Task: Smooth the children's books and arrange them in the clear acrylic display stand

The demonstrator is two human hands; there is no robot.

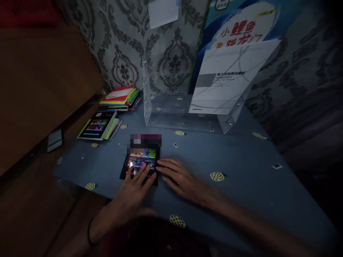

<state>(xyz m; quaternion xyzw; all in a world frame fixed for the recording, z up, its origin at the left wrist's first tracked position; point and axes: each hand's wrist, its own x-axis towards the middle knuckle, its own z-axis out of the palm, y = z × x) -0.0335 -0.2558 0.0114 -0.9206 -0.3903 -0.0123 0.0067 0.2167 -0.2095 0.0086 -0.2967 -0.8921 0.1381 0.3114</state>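
A dark book [150,154] with small colourful pictures on its cover lies on the table in front of me. Its upper part is blurred out by blocks. My left hand [135,194] rests on the lower part of the cover, fingers spread. A dark band circles the wrist. On the book's right side, my right hand [182,178] has its fingers stretched out, with the fingertips at the edge. Neither hand is wrapped around anything.
A clear acrylic stand [184,119] holds a white booklet [227,82] at the back, before a large blue picture book [206,43]. Two book piles, one near [98,125] and one far [118,95], sit at the left. Beyond the table's left edge lies a phone-like object [54,140].
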